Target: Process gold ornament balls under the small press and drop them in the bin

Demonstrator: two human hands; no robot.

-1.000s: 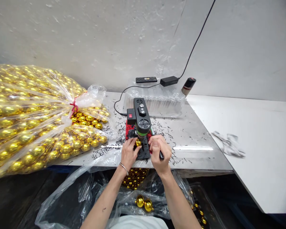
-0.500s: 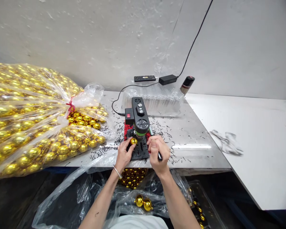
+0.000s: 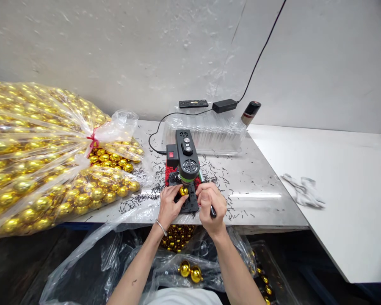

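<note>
A shiny gold ball (image 3: 183,191) is between the thumb and fingers of my left hand (image 3: 170,205), over the dark base plate (image 3: 189,205) of a small bench drill press (image 3: 186,152). The ball sits right under the green-ringed head of the machine, whose tip is hidden. My right hand (image 3: 212,206) is wrapped round the black-gripped lever (image 3: 213,212) on the machine's right side. Black shavings (image 3: 214,169) lie scattered around the base.
Clear bags of gold balls (image 3: 34,169) fill the left. Behind the drill stands a clear plastic box (image 3: 206,131) with a power adapter (image 3: 225,105) on it, beside a spray can (image 3: 250,112). White gloves (image 3: 305,190) lie right. Two gold balls (image 3: 190,271) rest on plastic at my lap.
My left hand has moved right with the gold ball, bringing it under the drill head. My right hand stays on the lever in nearly the same place.
</note>
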